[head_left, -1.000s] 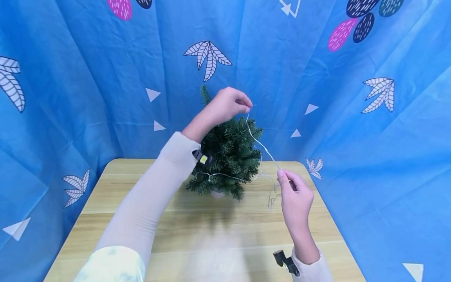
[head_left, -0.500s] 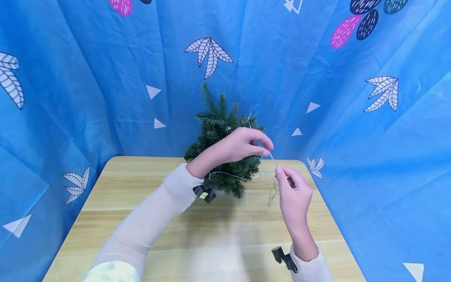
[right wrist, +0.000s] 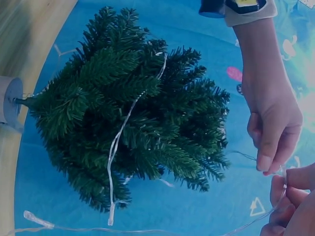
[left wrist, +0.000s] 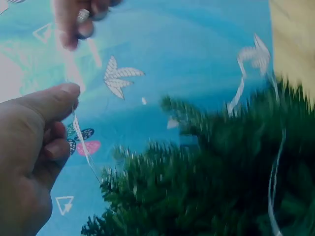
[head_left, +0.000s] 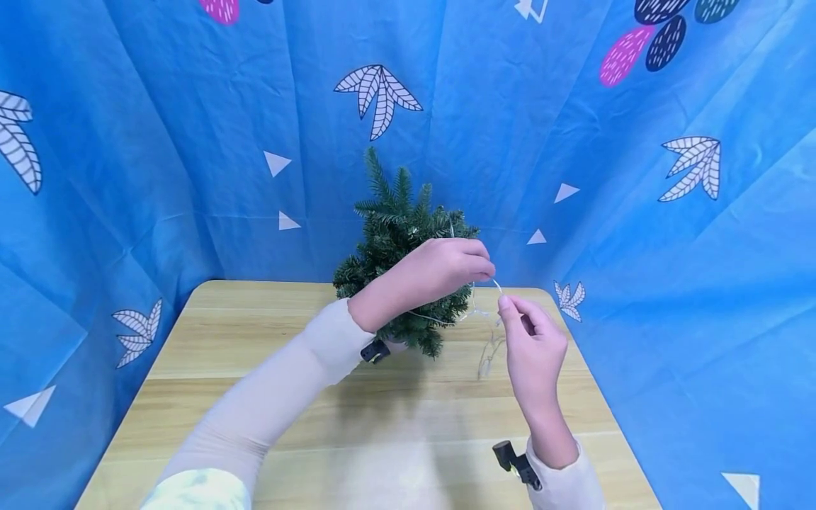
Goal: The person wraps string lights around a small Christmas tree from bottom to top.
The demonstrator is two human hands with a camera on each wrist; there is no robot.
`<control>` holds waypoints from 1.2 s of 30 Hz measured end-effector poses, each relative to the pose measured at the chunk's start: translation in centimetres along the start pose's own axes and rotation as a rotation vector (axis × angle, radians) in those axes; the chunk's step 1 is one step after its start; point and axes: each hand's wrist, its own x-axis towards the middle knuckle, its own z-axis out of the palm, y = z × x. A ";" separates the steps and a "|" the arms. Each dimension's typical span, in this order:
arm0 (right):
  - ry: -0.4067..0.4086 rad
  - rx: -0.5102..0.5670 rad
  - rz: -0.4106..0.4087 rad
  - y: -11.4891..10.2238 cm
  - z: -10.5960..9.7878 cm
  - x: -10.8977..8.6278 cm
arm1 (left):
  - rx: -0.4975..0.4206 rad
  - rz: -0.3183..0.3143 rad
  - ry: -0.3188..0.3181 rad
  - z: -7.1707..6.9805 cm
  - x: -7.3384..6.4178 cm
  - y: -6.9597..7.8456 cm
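A small artificial Christmas tree [head_left: 395, 227] stands upright at the back of the wooden table. Thin clear string lights [right wrist: 113, 147] wrap partly round its branches. My left hand [head_left: 440, 268], in front of the tree's right side, pinches the wire between thumb and finger. Just to its right, my right hand [head_left: 537, 347] pinches the same wire, with a short stretch between the two. From the left fingers [left wrist: 64, 96] a length runs back to the branches in the left wrist view. A loose tangle of wire [head_left: 487, 358] hangs left of my right hand.
The tree's pale round base [right wrist: 11, 102] rests on the wooden table [head_left: 255, 354]. Blue patterned cloth [head_left: 510, 142] hangs close behind the table and along both sides. Each wrist carries a small black camera [head_left: 515, 464].
My left hand has come down and right from beside the treetop to near my right hand, shortening the wire between them. My right hand stays about where it was.
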 end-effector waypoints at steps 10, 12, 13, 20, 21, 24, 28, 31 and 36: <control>-0.020 0.009 0.026 -0.9 0.2 0.2 | 0.257 0.045 0.061 -1.7 1.3 -2.6; -0.034 0.001 0.051 -1.0 0.1 0.1 | 0.273 0.023 0.071 -2.2 1.6 -3.3; -0.042 0.002 0.071 -1.0 0.1 0.1 | 0.288 0.015 0.075 -2.5 1.8 -3.6; -0.093 0.007 0.142 -1.1 0.0 -0.2 | 0.356 -0.041 0.058 -4.5 3.1 -5.5; -0.098 0.007 0.143 -1.1 0.0 -0.3 | 0.365 -0.051 0.057 -4.7 3.3 -5.8; -0.116 0.008 0.147 -1.1 -0.1 -0.5 | 0.389 -0.094 0.049 -5.5 3.9 -6.6; -0.132 0.000 0.166 -1.0 -0.2 -0.8 | 0.401 -0.169 0.042 -6.3 4.4 -7.7; -0.149 -0.005 0.188 -1.0 -0.2 -0.9 | 0.405 -0.224 0.044 -6.8 4.7 -8.6; -0.171 -0.006 0.202 -0.8 0.0 -1.2 | 0.379 -0.314 0.072 -7.3 5.4 -10.1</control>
